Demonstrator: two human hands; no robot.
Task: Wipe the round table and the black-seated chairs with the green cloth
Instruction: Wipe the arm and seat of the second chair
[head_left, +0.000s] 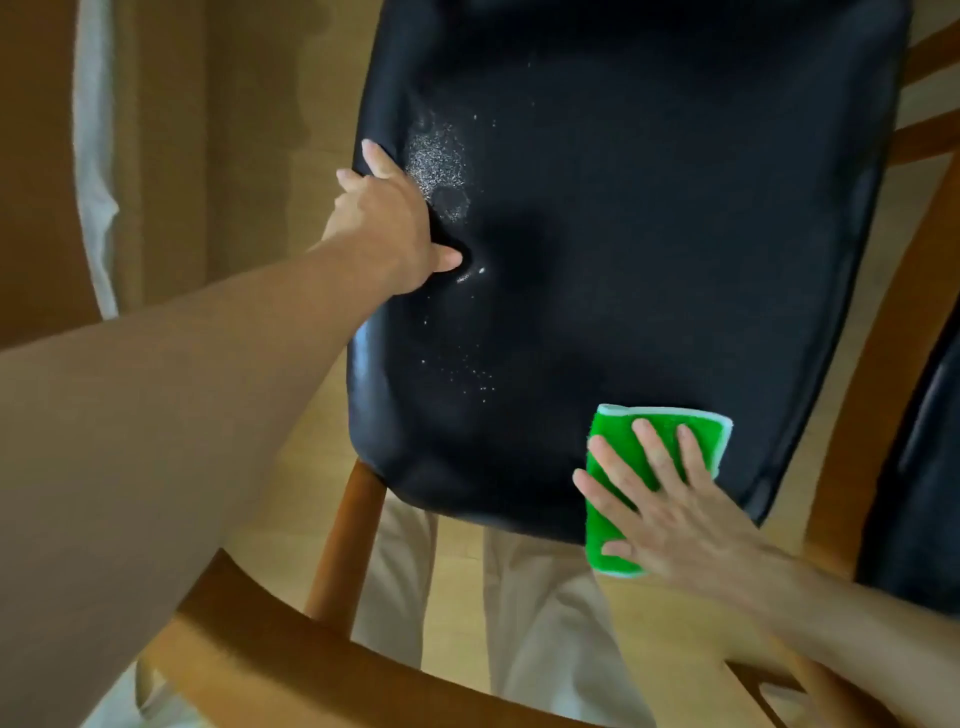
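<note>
A black chair seat (649, 234) fills the upper middle of the head view, set on a wooden frame (337, 540). White dust or crumbs (439, 161) speckle its left part. My left hand (389, 218) grips the seat's left edge, thumb pressing into the cushion, fingers wrapped over the rim. My right hand (670, 514) lies flat with spread fingers on the folded green cloth (613, 457), pressing it on the seat's near right corner. Part of the cloth hangs past the seat's front edge.
The chair's curved wooden backrest (363, 660) crosses the bottom of the view. A second black seat (919, 499) shows at the right edge, with wooden rails (924, 140) behind. Below are light wooden floor (306, 447) and my light trousers (540, 613). A pale curtain (93, 156) hangs at left.
</note>
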